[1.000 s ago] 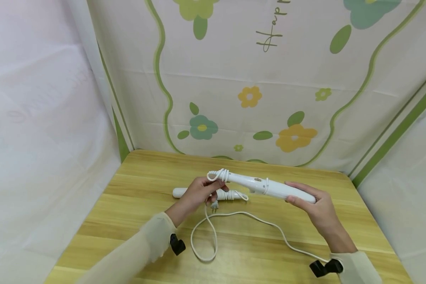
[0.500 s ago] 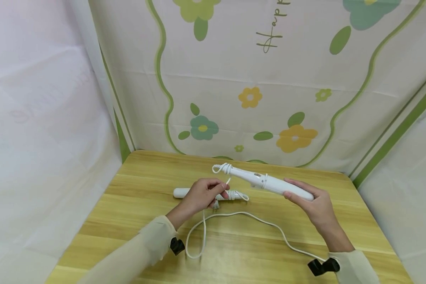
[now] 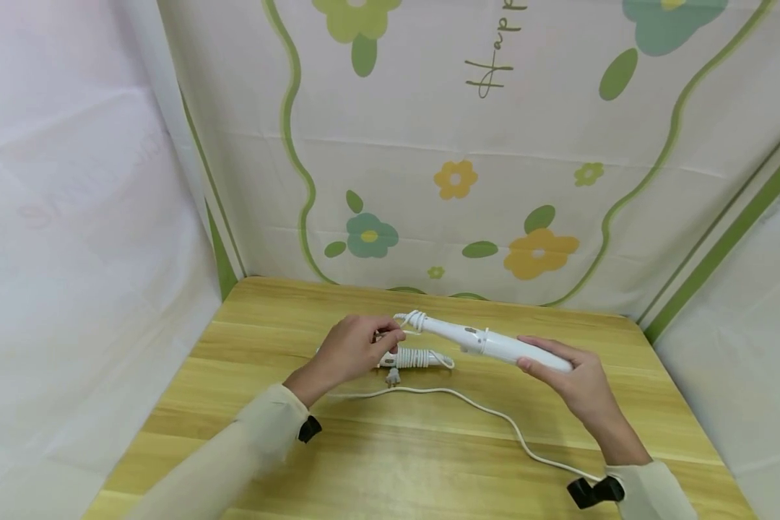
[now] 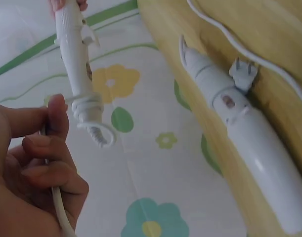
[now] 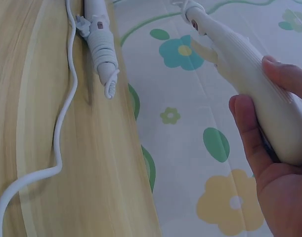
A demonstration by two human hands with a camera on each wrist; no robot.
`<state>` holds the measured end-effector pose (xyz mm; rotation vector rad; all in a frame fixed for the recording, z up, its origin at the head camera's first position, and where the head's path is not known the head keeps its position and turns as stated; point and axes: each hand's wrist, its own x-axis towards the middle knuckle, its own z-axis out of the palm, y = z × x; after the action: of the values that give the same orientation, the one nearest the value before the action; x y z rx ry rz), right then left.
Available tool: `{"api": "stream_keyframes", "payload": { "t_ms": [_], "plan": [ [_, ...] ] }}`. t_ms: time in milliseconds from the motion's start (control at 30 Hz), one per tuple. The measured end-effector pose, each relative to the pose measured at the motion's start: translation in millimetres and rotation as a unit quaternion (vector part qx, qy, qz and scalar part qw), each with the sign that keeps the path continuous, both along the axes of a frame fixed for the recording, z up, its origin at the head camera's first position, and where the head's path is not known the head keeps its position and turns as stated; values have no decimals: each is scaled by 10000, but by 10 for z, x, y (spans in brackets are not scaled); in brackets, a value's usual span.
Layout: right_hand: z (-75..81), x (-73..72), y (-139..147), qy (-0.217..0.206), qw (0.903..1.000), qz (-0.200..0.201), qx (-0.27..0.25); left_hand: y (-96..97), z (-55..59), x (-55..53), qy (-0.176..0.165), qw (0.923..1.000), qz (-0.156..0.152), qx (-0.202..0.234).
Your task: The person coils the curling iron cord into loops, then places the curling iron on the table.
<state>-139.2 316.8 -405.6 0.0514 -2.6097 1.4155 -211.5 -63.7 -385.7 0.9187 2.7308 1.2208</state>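
My right hand (image 3: 575, 379) grips the wide end of a white curling iron (image 3: 455, 334), holding it above the table at a slight tilt. A few turns of its white cord (image 4: 86, 106) are wound round the narrow end. Close to that end, my left hand (image 3: 354, 350) pinches the cord between thumb and fingers, and the left wrist view shows the cord running down through the curled fingers. Behind the left hand a second white curling iron (image 3: 416, 357) lies on the table, its cord coiled round the handle. Its two-pin plug (image 3: 393, 376) sticks out toward me.
The wooden table (image 3: 429, 448) is bounded by a flowered white cloth (image 3: 390, 144) at the back, with white cloth at both sides. A long stretch of cord (image 3: 494, 413) runs across the tabletop toward my right wrist.
The left hand rose with the cord, then shifted slightly left beside the narrow end. The loose cord loop on the table is no longer seen. The right hand keeps its hold.
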Motion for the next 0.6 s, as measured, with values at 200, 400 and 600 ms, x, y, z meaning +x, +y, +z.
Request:
{"api": "stream_keyframes", "payload": {
  "t_ms": [200, 400, 600],
  "plan": [
    [2, 24, -79, -1, 9994, 341, 112, -53, 72, -68, 723, 9956, -270, -522],
    [-35, 46, -128, 146, 9976, 641, 236, -83, 78, -177, 1170, 9903, -342, -660],
    [-59, 78, -126, 220, 9950, 959, 174, -105, 10, -283, 1020, 9917, -766, -166]
  ]
}}
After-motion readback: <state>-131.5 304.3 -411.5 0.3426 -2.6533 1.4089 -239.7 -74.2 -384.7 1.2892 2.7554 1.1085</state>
